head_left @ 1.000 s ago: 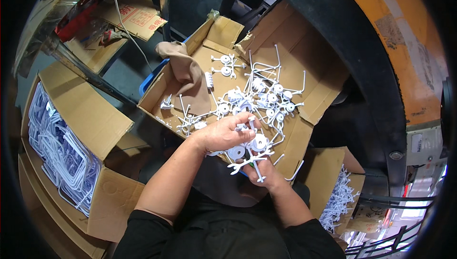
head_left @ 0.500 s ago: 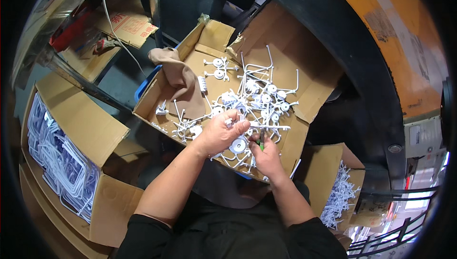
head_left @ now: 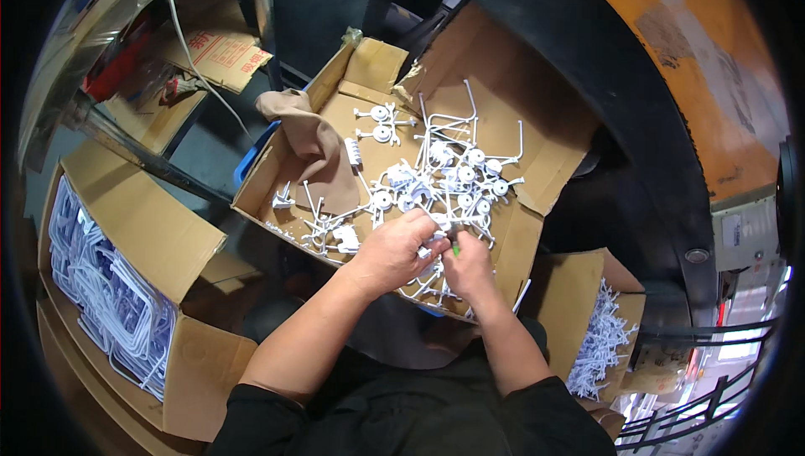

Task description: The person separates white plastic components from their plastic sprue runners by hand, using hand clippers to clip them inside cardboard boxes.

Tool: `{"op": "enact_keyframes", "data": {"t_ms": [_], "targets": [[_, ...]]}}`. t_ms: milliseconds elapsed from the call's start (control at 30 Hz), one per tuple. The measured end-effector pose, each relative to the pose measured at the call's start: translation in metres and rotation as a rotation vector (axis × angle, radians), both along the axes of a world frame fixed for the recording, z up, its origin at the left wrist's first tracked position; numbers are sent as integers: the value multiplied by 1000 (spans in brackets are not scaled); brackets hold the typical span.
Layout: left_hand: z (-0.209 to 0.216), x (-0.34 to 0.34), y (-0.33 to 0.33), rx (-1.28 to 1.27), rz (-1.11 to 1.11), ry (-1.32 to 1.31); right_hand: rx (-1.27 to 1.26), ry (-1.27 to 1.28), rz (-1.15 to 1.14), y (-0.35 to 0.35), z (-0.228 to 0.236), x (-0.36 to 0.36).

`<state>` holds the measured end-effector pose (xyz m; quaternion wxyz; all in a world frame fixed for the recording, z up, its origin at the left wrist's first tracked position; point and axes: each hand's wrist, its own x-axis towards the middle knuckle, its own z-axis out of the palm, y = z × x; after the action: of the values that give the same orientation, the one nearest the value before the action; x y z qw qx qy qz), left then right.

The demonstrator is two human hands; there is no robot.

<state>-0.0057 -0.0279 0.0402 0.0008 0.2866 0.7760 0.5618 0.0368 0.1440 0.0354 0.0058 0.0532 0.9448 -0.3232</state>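
My left hand is closed round a white plastic part, mostly hidden by the fingers. Close against it, my right hand grips a small tool with a green handle; its working end is out of sight. Both hands meet over the near side of an open cardboard box. Beyond them lies a heap of white moulded parts with round discs and thin bent rods. Two disc-shaped pieces lie apart from the heap, toward the back.
A brown cloth hangs over the box's left wall. To the left, a carton holds many white bent rods. At the right, another carton holds small white pieces. A dark machine frame curves along the right, and a white cable hangs upper left.
My left hand has turned and come lower with the white part, hiding more of it. The white disc and rod that showed between the hands are now mostly covered. My hands are closer together.
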Motion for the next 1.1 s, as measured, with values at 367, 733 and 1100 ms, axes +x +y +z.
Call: {"op": "enact_keyframes", "data": {"t_ms": [367,733,1100], "targets": [[-15,-18,-6,1279,-325,-1093,-427,-163,14,21,-42,-12],[-3,-26,-24,1576,-425,-1056,-856,-630,53,-154,-59,-56],[-3,-25,-28,1614,-443,-1141,23,-568,427,-165,-11,-73]]}}
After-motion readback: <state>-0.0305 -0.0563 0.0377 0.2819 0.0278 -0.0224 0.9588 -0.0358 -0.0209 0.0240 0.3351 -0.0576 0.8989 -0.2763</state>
